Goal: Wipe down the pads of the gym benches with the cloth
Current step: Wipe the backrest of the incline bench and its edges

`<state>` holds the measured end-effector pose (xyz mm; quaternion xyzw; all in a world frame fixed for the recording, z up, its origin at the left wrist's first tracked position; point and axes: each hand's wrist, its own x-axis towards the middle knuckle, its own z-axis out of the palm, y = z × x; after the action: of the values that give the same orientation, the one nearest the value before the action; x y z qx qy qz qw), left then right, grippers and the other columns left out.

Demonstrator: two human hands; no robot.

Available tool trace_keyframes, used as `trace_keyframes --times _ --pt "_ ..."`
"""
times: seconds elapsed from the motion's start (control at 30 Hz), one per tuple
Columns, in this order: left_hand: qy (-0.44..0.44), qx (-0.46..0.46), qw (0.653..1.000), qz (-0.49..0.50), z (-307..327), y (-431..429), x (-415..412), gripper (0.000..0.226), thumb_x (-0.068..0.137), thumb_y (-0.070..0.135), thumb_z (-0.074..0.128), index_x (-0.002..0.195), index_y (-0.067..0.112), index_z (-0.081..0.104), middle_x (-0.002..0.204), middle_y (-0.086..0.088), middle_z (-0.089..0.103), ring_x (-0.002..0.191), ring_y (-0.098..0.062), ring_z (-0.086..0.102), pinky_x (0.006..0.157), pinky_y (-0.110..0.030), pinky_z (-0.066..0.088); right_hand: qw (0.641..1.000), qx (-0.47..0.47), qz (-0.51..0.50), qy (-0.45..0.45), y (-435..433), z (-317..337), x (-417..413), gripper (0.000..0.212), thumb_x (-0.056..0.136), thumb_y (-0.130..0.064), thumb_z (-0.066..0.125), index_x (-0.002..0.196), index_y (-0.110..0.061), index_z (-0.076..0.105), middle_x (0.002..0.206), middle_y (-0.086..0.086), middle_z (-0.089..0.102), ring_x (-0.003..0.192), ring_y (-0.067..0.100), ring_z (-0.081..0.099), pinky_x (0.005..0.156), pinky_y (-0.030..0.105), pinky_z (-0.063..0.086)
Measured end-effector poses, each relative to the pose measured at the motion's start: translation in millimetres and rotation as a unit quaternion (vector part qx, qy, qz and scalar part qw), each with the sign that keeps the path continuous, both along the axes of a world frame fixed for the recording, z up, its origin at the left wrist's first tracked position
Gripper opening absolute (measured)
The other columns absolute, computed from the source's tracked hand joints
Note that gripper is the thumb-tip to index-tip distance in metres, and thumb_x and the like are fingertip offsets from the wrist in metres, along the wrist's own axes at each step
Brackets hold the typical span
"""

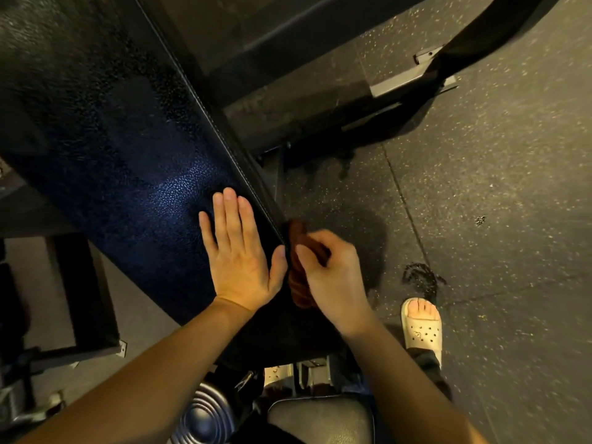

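A long dark blue bench pad (121,161) with a stitched seam runs diagonally from the top left to the bottom centre. My left hand (238,254) lies flat on the pad near its right edge, fingers straight and together. My right hand (330,270) grips a bunched reddish-brown cloth (298,283) and holds it against the pad's right side edge, just past the seam. Part of the cloth is hidden under my right hand.
The bench's black steel frame and foot (410,78) lie on the speckled rubber floor (496,187) to the upper right. Wet patches (419,277) mark the floor near my sandalled foot (421,325). A second black pad (320,421) and a ribbed roller (205,418) sit at the bottom.
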<state>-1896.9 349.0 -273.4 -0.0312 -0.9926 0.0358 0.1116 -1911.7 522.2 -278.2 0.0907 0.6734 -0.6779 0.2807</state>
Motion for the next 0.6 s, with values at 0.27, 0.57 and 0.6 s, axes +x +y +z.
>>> trace_keyframes --times 0.27,0.57,0.6 --pt "0.012 -0.004 1.000 -0.006 -1.4 -0.3 -2.3 0.087 0.099 0.052 0.031 0.161 0.000 -0.003 0.170 -0.015 -0.010 0.158 -0.036 -0.004 0.126 -0.056 -0.001 0.977 0.051 0.059 -0.198 34.8 -29.7 47.3 0.015 0.100 -0.019 0.058 0.096 -0.029 0.068 0.092 -0.001 0.070 0.089 0.018 0.071 0.073 0.031 0.060" --pt "0.019 -0.011 1.000 -0.002 0.4 2.0 -3.1 0.085 0.101 0.055 0.023 0.161 0.001 -0.002 0.170 -0.013 -0.011 0.158 -0.035 -0.004 0.126 -0.056 0.000 0.944 0.164 0.126 -0.258 51.5 -43.0 80.0 0.009 0.103 -0.020 0.056 0.099 -0.024 0.063 0.099 0.001 0.069 0.089 0.013 0.068 0.082 0.035 0.059" --pt "0.020 -0.013 1.000 -0.002 0.5 2.5 -4.0 0.085 0.101 0.055 0.023 0.161 0.001 -0.003 0.170 -0.013 -0.011 0.158 -0.035 -0.005 0.126 -0.056 -0.001 0.957 0.142 0.099 -0.233 42.9 -42.2 68.1 0.011 0.102 -0.020 0.056 0.097 -0.024 0.064 0.097 0.002 0.070 0.086 0.013 0.068 0.081 0.037 0.060"
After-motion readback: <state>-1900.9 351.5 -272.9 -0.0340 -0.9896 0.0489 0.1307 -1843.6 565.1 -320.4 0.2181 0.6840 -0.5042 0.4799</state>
